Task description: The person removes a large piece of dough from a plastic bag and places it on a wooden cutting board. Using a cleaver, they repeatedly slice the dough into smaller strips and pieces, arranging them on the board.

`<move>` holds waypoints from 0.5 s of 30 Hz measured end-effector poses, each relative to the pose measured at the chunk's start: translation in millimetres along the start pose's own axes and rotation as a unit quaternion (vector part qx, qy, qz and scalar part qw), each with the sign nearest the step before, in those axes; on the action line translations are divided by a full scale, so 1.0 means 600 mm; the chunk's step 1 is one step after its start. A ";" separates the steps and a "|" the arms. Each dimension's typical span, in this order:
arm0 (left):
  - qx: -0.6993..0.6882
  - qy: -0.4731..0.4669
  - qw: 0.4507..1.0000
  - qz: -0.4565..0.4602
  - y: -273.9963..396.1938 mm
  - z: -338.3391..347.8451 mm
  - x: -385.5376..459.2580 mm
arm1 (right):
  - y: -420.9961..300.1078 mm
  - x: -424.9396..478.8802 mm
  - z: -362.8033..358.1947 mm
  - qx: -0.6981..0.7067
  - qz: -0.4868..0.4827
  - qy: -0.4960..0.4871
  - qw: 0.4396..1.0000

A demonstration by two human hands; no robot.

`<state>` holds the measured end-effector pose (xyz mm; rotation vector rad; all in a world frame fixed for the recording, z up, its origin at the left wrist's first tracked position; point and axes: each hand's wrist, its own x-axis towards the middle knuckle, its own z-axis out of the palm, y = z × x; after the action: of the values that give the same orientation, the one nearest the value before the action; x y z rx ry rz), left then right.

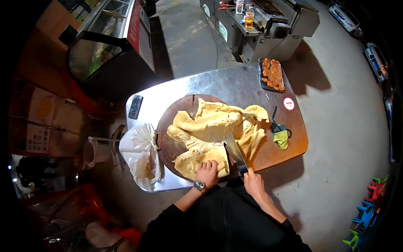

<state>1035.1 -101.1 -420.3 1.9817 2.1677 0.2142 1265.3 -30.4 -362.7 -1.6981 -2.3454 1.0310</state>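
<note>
A large, folded piece of pale-yellow animal skin or tripe (217,123) lies over a round wooden chopping board (167,132), overhanging its right side. My left hand (207,171), with a watch on the wrist, presses and grips the near-left flap with bent fingers. In my right hand (253,183) is the handle of a knife with a broad blade (235,151). That blade points away and to the left, its tip against the yellow folds. On its left lies a straight edge of the near flap, with a dark gap between. The blade's underside is hidden.
The board rests on a metal table (176,85). Around it are a white plastic bag (138,151), a phone (135,107), a green-and-grey glove (280,137) and a black tray of orange-red food pieces (272,75). A grill station (267,44) and display cooler (107,47) stand beyond.
</note>
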 end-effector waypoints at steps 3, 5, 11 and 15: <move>-0.017 0.010 1.000 0.012 -0.009 0.025 -0.009 | -0.007 -0.003 0.024 0.009 -0.002 0.036 0.999; -0.083 -0.035 0.996 0.011 -0.024 -0.042 -0.004 | -0.017 -0.005 0.037 0.025 -0.015 0.068 0.997; -0.140 -0.102 0.985 -0.027 -0.062 -0.092 0.023 | -0.060 0.009 0.054 0.043 -0.053 0.161 0.985; -0.050 -0.102 0.994 0.000 -0.039 -0.018 0.019 | -0.056 0.017 0.046 0.076 -0.040 0.144 0.986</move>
<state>1009.1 -91.3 -416.0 1.8607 1.9908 0.1123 1222.5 -40.2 -368.7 -1.5664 -2.0800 0.8592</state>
